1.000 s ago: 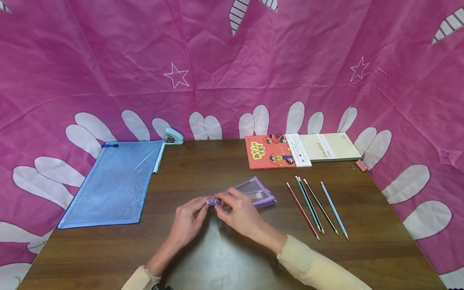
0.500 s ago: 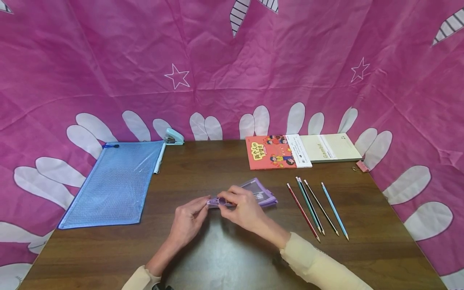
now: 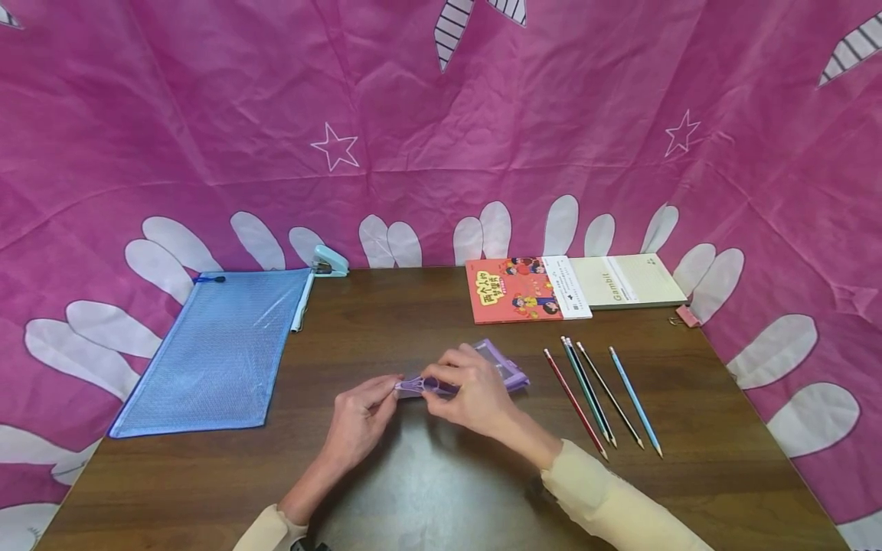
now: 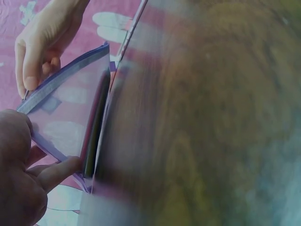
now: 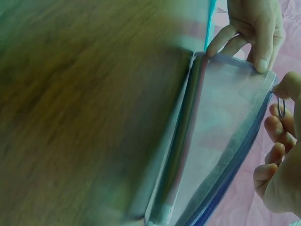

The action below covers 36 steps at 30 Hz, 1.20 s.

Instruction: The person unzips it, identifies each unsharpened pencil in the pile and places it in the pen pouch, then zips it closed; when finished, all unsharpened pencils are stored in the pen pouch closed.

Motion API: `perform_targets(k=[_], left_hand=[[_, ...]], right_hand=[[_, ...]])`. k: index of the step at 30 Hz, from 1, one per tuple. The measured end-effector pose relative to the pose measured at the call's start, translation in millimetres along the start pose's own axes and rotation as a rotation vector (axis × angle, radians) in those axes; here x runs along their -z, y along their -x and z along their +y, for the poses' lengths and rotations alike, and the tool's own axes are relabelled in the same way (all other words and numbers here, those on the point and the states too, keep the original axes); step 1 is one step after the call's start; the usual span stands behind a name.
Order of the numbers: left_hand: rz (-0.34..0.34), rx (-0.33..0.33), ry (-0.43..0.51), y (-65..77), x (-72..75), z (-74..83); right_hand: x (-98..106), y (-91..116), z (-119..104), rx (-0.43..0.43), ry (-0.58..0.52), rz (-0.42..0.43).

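Note:
A clear pencil pouch with purple edging (image 3: 511, 369) stands tilted on the wooden table, its zipper edge upward. My left hand (image 3: 358, 422) pinches the pouch's left end between thumb and fingers. My right hand (image 3: 474, 392) pinches the zipper pull (image 5: 281, 107), a small loop, on the top edge. Through the clear side in the left wrist view, several pencils (image 4: 95, 125) show lying along the pouch's bottom. In the head view my right hand covers much of the pouch's middle.
Loose pencils (image 3: 591, 399) lie to the right. A blue mesh zip folder (image 3: 207, 352) is at left, near a pen (image 3: 302, 304) and a light-blue stapler (image 3: 331, 262). Behind are a red booklet (image 3: 510, 298), a cream notebook (image 3: 627, 279) and a pink binder clip (image 3: 687, 315).
My right hand has slid a little to the right along the pouch's top edge with the zipper pull. My left hand has stayed at the left end.

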<state>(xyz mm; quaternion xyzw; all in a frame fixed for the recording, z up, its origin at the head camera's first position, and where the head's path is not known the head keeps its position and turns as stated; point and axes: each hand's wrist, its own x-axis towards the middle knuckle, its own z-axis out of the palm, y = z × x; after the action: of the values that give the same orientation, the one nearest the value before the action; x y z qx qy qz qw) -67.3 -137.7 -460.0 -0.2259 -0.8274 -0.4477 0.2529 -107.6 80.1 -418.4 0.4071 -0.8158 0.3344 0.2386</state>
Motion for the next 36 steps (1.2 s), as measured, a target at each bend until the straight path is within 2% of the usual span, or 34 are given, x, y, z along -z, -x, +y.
perform_targets(k=[5,12,18,21,27,32,36], left_hand=[[0.018,0.002,0.002,-0.1,0.6,1.6],[0.119,-0.054,0.044,-1.5,1.0,-2.8],[0.111,-0.061,0.052,-2.3,1.2,-5.6],[0.128,-0.058,0.054,-5.3,3.3,0.9],[0.129,-0.063,0.060,-13.7,11.4,25.4],[0.141,-0.050,0.045,-14.5,14.0,29.9],[0.135,-0.013,0.049,-14.5,15.3,29.7]], right_hand=[[3.7,1.1,4.1,0.017,0.020,0.010],[15.1,6.5,11.8,-0.007,0.058,0.003],[24.5,13.0,17.7,-0.021,0.070,-0.005],[28.5,15.9,20.9,-0.028,0.061,-0.005],[34.9,21.7,27.2,-0.038,0.048,-0.013],[41.1,26.2,31.9,-0.063,0.048,-0.010],[47.5,28.0,35.4,-0.073,0.050,-0.018]])
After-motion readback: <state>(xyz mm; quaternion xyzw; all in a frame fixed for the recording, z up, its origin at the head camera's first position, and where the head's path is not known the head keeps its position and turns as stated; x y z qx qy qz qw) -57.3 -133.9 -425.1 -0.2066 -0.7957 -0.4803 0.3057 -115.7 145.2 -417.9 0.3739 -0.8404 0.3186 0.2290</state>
